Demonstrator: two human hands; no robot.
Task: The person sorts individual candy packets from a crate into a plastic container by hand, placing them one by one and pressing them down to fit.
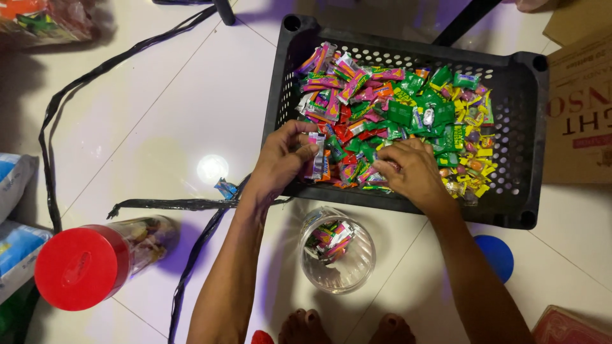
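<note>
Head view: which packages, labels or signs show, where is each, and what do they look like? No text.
Candy wrappers: small, pink, green, yellow, heaped in the black crate; left hand holds some, right hand rests on the heap.
Cardboard box: right edge, brown, red print.
Clear jar: below crate, few wrappers inside.
Red-lidded jar: lower left, lying down.
Blue-white bags: left edge.

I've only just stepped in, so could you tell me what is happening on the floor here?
A person is reaching with both hands into a black crate full of wrapped sweets. The left hand pinches a few wrappers at the near edge; the right hand rests palm down on the pile. Below the crate stands an open clear jar holding a few sweets, and a closed jar with a red lid lies to the left.
</note>
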